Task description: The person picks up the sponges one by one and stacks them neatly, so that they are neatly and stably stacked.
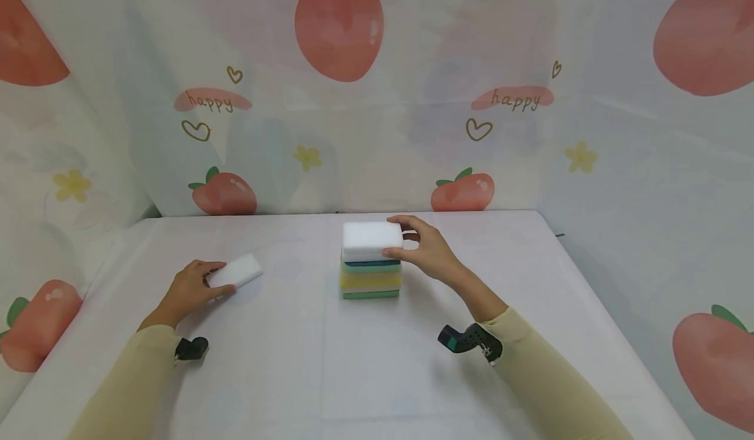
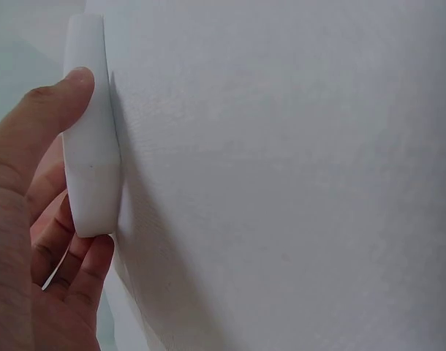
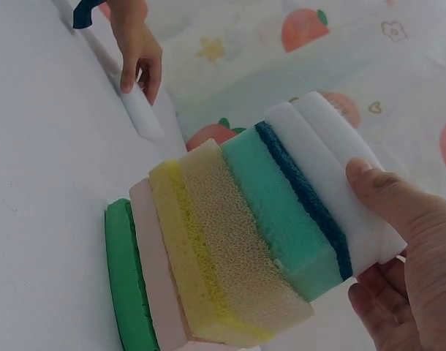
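A stack of sponges [image 1: 370, 280] stands mid-table. In the right wrist view its layers run from a green sponge [image 3: 123, 270] and a pink layer [image 3: 156, 263] through yellow [image 3: 180, 252] and beige [image 3: 241, 238] to a teal sponge [image 3: 274, 212] with a dark blue scouring side. Two white sponges [image 3: 311, 168] lie on top. My right hand [image 1: 432, 251] grips the white top by its right end, thumb on the near side and fingers behind. At the left, my left hand [image 1: 190, 291] pinches another white sponge [image 1: 240, 271] low at the table; thumb and fingers lie on opposite sides.
A white cloth covers the table [image 1: 294, 374]. Behind and beside it hang pale curtains [image 1: 400, 139] printed with red fruit. A black wrist device [image 1: 191, 348] sits at the left sleeve, another black device [image 1: 471, 342] at the right.
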Tool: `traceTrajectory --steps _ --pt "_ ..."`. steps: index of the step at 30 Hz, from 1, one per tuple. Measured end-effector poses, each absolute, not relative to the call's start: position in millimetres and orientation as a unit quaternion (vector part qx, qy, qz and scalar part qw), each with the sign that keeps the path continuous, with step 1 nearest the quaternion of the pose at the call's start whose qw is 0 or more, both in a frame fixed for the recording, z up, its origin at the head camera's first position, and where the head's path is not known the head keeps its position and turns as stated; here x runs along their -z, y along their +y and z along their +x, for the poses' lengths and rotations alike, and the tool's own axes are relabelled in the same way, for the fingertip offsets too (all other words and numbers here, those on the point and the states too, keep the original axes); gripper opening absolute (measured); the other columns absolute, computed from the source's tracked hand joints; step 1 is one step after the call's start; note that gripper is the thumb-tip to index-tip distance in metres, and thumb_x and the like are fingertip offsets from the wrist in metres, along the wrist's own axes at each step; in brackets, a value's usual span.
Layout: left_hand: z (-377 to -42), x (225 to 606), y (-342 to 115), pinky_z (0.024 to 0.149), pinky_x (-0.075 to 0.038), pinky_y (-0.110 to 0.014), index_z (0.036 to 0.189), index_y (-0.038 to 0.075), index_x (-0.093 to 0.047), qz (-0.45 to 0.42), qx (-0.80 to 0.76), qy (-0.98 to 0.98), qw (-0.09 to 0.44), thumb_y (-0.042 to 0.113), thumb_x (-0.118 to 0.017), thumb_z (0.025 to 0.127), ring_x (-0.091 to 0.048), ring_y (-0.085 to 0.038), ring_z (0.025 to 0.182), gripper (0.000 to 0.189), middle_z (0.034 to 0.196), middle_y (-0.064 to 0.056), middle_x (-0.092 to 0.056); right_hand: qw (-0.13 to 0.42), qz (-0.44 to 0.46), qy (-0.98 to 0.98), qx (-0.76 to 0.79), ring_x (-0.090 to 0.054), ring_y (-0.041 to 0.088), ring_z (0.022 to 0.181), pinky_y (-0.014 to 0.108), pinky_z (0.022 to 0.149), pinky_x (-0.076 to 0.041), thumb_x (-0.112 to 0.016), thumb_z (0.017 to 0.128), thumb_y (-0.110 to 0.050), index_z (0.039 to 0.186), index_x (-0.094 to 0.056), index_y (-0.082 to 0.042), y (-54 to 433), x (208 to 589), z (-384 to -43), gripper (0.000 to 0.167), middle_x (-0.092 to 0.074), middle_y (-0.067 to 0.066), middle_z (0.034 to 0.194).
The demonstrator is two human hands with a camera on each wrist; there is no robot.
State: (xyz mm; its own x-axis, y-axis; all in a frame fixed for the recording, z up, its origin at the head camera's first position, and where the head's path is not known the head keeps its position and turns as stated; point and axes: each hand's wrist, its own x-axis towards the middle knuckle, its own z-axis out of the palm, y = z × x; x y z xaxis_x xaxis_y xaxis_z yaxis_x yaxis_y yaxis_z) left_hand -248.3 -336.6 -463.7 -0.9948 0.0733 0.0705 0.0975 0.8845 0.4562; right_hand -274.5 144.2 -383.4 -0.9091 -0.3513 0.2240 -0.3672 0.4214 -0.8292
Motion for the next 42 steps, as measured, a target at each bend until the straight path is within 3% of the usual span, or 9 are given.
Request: traceTrajectory --steps 19,42 --pt "-245.8 462.2 -335.5 0.071 -0.043 -0.032 0.132 -0.004 -0.057 -0.044 0.237 -0.970 0.029 0.043 -0.081 0.079 -0.052 -0.028 0.089 0.075 0.115 -0.025 -0.056 0.010 0.211 -0.846 -0.489 -0.058 0.030 0.117 0.043 0.101 -0.049 -0.082 0.081 -0.021 0.136 -0.054 -0.011 144.7 383.8 -274.2 0.063 -0.058 0.010 0.128" --pt "-247.1 450.7 -326.8 0.082 -0.049 -0.048 0.137 -0.003 -0.053 -0.033 0.244 -0.969 0.008 0.045 -0.078 0.082 -0.052 -0.036 0.100 0.077 0.121 -0.026 -0.051 0.003 0.210 -0.842 -0.496 -0.057 0.032 0.119 0.047 0.102 -0.048 -0.082 0.081 -0.022 0.136 -0.054 -0.012 144.1 384.0 -273.5 0.063 -0.057 0.011 0.129"
